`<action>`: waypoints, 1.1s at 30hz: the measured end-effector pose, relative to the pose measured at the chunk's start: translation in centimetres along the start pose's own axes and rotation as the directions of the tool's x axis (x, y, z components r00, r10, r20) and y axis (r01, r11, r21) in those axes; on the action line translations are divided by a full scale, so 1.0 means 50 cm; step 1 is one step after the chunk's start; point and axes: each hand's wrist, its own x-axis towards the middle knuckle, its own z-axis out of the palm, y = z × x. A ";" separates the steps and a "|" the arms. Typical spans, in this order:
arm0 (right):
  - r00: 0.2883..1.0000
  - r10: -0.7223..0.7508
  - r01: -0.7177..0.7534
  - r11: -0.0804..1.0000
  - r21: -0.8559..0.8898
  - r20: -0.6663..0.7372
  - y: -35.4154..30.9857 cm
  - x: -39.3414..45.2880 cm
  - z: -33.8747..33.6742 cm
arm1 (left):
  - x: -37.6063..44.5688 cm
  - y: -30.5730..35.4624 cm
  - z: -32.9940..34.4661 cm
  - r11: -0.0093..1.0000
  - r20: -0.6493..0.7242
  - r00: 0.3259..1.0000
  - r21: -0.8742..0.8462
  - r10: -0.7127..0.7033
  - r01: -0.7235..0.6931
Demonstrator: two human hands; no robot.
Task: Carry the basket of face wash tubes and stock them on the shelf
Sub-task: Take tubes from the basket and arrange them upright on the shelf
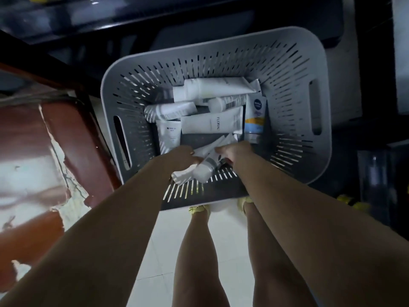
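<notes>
A grey slotted plastic basket (294,69) sits below me in the middle of the head view, holding several white face wash tubes. A white tube marked FLORAL (212,124) lies at its centre, and a tube with a blue Nivea logo (255,117) stands to the right of it. Both of my arms reach down into the near side of the basket. My left hand (184,155) and my right hand (234,151) both grip a white tube with a round cap (204,170) near the basket's front wall. Their fingers are partly hidden.
A worn reddish-brown surface (28,173) with peeling patches lies on the left. A dark shelf frame (155,16) runs across the top and right. A white tiled floor (163,251) shows beneath my legs and feet.
</notes>
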 end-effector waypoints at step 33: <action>0.702 -0.611 0.654 0.350 0.670 -0.366 -0.093 -0.901 -0.321 | -0.821 0.284 -0.232 0.336 -0.422 0.804 -0.751 0.418 -0.569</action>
